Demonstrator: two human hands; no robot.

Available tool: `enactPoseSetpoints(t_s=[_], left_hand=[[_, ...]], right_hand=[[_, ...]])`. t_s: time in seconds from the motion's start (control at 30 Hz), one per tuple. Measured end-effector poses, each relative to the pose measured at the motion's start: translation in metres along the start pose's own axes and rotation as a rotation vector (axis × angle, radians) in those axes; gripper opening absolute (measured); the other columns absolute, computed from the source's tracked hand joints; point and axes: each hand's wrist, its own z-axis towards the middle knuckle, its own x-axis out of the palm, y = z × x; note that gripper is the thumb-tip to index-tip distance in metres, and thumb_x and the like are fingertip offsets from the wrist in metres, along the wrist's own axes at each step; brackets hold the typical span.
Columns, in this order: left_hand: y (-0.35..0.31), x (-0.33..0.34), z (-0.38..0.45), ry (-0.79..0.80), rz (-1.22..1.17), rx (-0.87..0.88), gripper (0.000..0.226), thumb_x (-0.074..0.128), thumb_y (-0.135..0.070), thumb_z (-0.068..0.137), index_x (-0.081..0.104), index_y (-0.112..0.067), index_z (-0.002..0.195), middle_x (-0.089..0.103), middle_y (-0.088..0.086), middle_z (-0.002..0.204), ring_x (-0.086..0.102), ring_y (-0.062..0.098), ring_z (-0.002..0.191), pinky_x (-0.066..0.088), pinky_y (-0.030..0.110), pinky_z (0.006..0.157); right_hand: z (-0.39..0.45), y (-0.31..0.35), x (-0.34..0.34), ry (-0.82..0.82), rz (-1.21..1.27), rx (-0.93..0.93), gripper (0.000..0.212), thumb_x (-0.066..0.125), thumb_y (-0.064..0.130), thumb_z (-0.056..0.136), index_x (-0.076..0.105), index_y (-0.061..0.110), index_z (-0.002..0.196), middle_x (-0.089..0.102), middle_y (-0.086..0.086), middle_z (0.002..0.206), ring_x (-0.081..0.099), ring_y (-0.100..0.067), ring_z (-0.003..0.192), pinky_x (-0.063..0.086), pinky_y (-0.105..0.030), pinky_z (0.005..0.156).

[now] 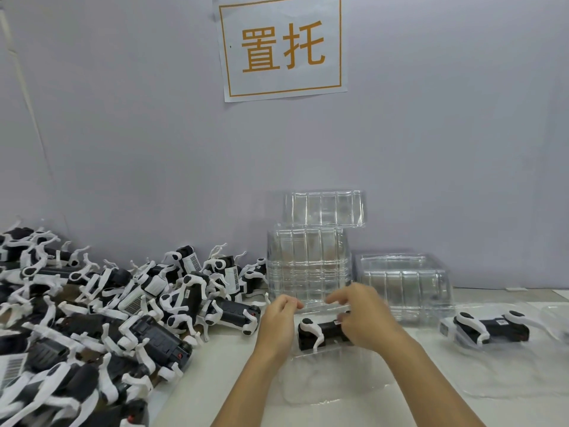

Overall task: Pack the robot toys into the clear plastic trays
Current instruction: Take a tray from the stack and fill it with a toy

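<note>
A black and white robot dog toy (320,332) lies in a clear plastic tray (326,380) on the table in front of me. My left hand (278,322) pinches the tray's far clear edge above the toy's left end. My right hand (365,315) curls over the toy's right end and the same clear edge. A big heap of the same robot toys (123,303) covers the table's left side. Further right, another robot toy (489,329) lies in its own clear tray (508,374).
Stacks of empty clear trays stand against the wall: a tall stack (308,266) with a tilted tray (324,208) on top, and a lower stack (403,282) to its right. A paper sign (281,47) hangs on the grey wall.
</note>
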Motion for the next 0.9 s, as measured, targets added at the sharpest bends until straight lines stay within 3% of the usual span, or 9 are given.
enactPoseSetpoints(t_s=[0.13,0.17,0.33,0.53,0.6,0.67,0.8,0.9], left_hand=[[0.001,0.001,0.001,0.0,0.021,-0.006,0.022,0.046,-0.014,0.101,0.066,-0.009,0.096,0.062,-0.009,0.097,0.051,-0.004,0.09,0.036,0.015,0.071],[0.001,0.001,0.002,0.0,0.018,-0.01,0.021,0.046,-0.014,0.101,0.066,-0.01,0.096,0.063,-0.008,0.099,0.051,-0.004,0.092,0.036,0.015,0.071],[0.002,-0.001,0.003,-0.006,0.008,-0.031,0.019,0.049,-0.011,0.098,0.065,-0.016,0.091,0.063,-0.007,0.103,0.052,-0.001,0.096,0.037,0.016,0.073],[0.003,-0.003,0.001,0.043,0.08,0.011,0.015,0.052,-0.016,0.097,0.065,-0.022,0.092,0.064,-0.008,0.106,0.056,0.01,0.103,0.04,0.019,0.076],[0.001,-0.004,0.001,0.082,0.352,0.193,0.014,0.05,-0.027,0.098,0.062,-0.033,0.092,0.06,-0.019,0.112,0.05,0.004,0.112,0.036,0.026,0.091],[-0.005,-0.003,-0.002,0.152,0.635,0.397,0.013,0.048,-0.043,0.096,0.061,-0.04,0.099,0.053,-0.029,0.121,0.036,-0.007,0.118,0.02,0.031,0.101],[-0.013,0.001,-0.008,0.381,0.794,0.413,0.04,0.055,-0.067,0.085,0.064,-0.04,0.112,0.04,-0.015,0.151,0.025,0.006,0.142,0.011,0.041,0.112],[-0.018,-0.003,-0.012,0.459,0.872,0.317,0.06,0.059,-0.08,0.073,0.055,-0.043,0.119,0.015,-0.006,0.164,0.006,0.019,0.151,0.001,0.048,0.118]], right_hand=[[0.005,-0.018,-0.004,-0.094,0.072,0.038,0.02,0.075,0.016,0.087,0.075,0.027,0.103,0.063,0.015,0.086,0.059,-0.002,0.081,0.044,-0.014,0.066],[0.004,-0.018,-0.002,-0.112,0.076,0.035,0.016,0.075,0.015,0.086,0.076,0.027,0.098,0.063,0.015,0.083,0.058,-0.001,0.077,0.044,-0.014,0.063],[0.003,-0.015,0.002,-0.109,0.076,0.026,0.017,0.072,0.013,0.087,0.076,0.03,0.086,0.065,0.015,0.08,0.062,-0.004,0.077,0.058,-0.03,0.075],[0.004,-0.019,0.004,-0.125,0.131,0.023,0.018,0.073,0.014,0.086,0.075,0.032,0.082,0.067,0.014,0.079,0.063,-0.004,0.074,0.057,-0.027,0.073],[0.005,-0.019,0.006,-0.141,0.167,0.033,0.016,0.073,0.015,0.086,0.074,0.032,0.086,0.066,0.014,0.08,0.064,-0.004,0.073,0.056,-0.026,0.072],[0.004,-0.02,0.007,-0.141,0.171,0.029,0.016,0.073,0.016,0.086,0.075,0.03,0.092,0.064,0.015,0.081,0.063,-0.003,0.074,0.055,-0.022,0.07],[0.004,-0.019,0.006,-0.129,0.174,0.035,0.022,0.07,0.011,0.083,0.075,0.031,0.092,0.063,0.015,0.084,0.062,-0.002,0.081,0.055,-0.026,0.073],[0.004,-0.019,0.007,-0.132,0.191,0.037,0.024,0.069,0.011,0.084,0.075,0.033,0.093,0.065,0.013,0.087,0.061,-0.003,0.082,0.053,-0.024,0.073]])
